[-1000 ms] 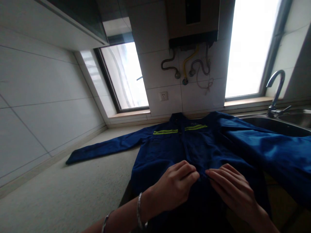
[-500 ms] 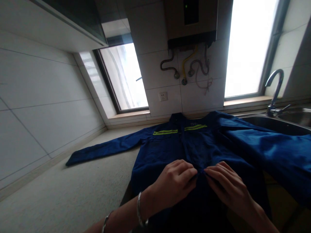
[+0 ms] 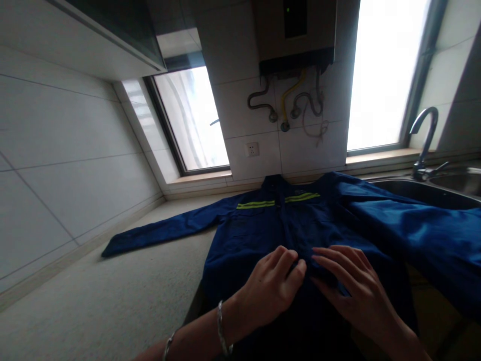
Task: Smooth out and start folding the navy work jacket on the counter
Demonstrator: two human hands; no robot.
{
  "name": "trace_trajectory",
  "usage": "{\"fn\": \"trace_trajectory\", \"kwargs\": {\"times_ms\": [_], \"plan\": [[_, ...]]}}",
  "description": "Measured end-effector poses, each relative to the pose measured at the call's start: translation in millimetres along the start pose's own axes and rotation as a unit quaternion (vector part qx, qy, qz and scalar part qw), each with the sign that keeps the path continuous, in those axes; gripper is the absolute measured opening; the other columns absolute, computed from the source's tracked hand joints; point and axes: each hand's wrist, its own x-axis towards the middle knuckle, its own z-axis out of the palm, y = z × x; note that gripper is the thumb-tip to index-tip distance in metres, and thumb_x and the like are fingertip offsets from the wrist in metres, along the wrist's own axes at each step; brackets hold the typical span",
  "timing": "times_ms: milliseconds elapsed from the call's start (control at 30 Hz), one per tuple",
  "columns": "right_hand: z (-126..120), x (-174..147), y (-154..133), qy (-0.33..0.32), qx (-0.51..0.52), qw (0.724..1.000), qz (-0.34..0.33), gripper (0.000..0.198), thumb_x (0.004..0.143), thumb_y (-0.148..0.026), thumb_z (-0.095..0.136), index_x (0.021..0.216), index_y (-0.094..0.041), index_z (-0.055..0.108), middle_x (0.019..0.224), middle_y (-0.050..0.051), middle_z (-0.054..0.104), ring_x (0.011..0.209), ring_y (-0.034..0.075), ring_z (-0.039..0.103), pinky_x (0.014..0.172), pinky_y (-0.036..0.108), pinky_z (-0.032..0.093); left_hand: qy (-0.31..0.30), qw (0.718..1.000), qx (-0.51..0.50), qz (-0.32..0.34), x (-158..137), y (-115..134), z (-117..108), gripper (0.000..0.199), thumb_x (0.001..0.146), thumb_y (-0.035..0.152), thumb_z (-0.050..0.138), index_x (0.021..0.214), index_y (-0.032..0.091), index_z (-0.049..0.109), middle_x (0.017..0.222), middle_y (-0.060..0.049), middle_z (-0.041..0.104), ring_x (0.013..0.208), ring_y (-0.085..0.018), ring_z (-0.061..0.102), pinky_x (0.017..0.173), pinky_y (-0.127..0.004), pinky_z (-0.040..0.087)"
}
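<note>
A dark blue work jacket (image 3: 248,230) with yellow-green reflective stripes across the chest lies front up, its collar toward the wall. The lower part hangs over the counter's front edge. My left hand (image 3: 272,283), with two silver bracelets at the wrist, is closed on the jacket's front edge near the middle, fingers bent and pinched. Just right of it, my right hand (image 3: 353,281) rests against the cloth of the front opening, fingers stretched out and thumb apart below. Dark fabric shows between that thumb and the fingers. Any fastener there is too dark to make out.
The speckled counter (image 3: 150,291) extends left, under one jacket sleeve. At right, the other sleeve lies near a steel sink (image 3: 406,188) with a tall faucet (image 3: 428,135). A water heater (image 3: 296,35) with pipes hangs on the tiled wall between two windows.
My right hand's fingers have spread from a pinch on the jacket's front edge. My left hand stays closed there, its fingers slightly more bent. The jacket lies almost as before.
</note>
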Motion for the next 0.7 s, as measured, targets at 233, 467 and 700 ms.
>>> {"fn": "trace_trajectory", "kwargs": {"times_ms": [233,467,700], "plan": [[-7.1,-18.9,-40.1,-0.033,0.184,0.950,0.248,0.021,0.087,-0.030,0.050,0.072,-0.019,0.059,0.058,-0.002,0.057,0.047,0.008,0.053,0.045,0.015,0.043,-0.005,0.999,0.043,0.006,-5.5,1.7,5.3,0.018,0.089,0.013,0.043,0.104,0.011,0.053,0.079,-0.004,0.058,0.072,-0.013,0.057,0.066,-0.026,0.051],[29.7,-20.2,-48.3,-0.081,0.312,0.863,0.388,0.041,0.088,-0.047,0.043,0.065,-0.017,0.056,0.060,0.001,0.059,0.053,0.011,0.057,0.051,0.016,0.047,-0.114,0.989,-0.086,-0.038,-2.9,22.4,-0.8,0.016,0.088,0.015,0.044,0.097,0.010,0.057,0.083,-0.006,0.058,0.073,-0.015,0.056,0.063,-0.026,0.050],[30.3,-26.0,-45.8,-0.055,0.301,0.862,0.404,0.041,0.086,-0.049,0.047,0.064,-0.016,0.058,0.055,0.000,0.060,0.050,0.011,0.058,0.049,0.016,0.044,-0.253,0.875,-0.345,-0.227,14.8,16.2,-35.8,0.020,0.088,0.022,0.045,0.094,0.017,0.064,0.089,-0.001,0.061,0.073,-0.009,0.056,0.067,-0.018,0.044]]}}
